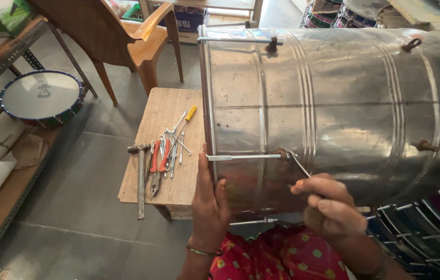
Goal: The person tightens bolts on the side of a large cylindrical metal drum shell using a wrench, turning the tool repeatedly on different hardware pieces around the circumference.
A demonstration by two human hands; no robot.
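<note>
Drum (41,96) with a white skin is seen on the shelf at far left. Hammer (140,176), pliers (156,168) and a screwdriver (186,120) are laid on the small wooden worktop (165,111). The rim of the steel barrel (334,109), lying on its side across the lap, is gripped by the left hand (209,199). A thin metal rod (298,165) hooked at a barrel lug is pinched in the right hand (331,207).

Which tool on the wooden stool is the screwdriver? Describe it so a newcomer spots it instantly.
Start at the big steel drum lying on its side; just left of its rim stands a small wooden stool with a pile of tools. The screwdriver lies at the far end of the pile, the only tool with a yellow handle, unlike the red-handled pliers and grey hammer.
</note>
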